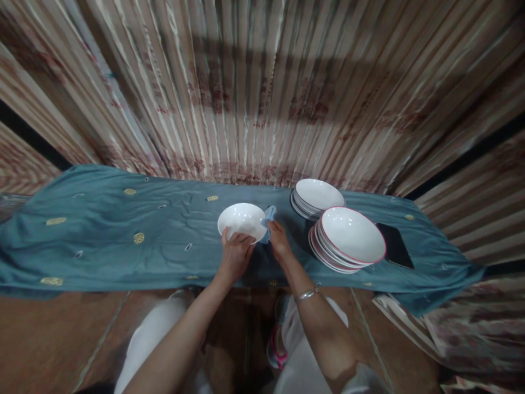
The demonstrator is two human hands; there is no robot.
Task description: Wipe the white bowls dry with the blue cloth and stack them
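Note:
A white bowl [241,216] is tilted towards me over the middle of the cloth-covered table. My left hand [237,253] grips its near rim, fingers over the inside edge and the thumb at the left. On the bowl's right side, my right hand [279,238] is closed on a light blue cloth [268,215], which touches the rim there. Part of the cloth hangs below the fingers. The bowl's underside is hidden from view.
To the right stand a stack of red-rimmed white bowls [353,235] and, behind it, a stack of dark-rimmed dishes [320,194]. A flat black object [394,245] lies beyond them. The teal tablecloth [102,235] covers the table; a pleated curtain [246,98] hangs behind.

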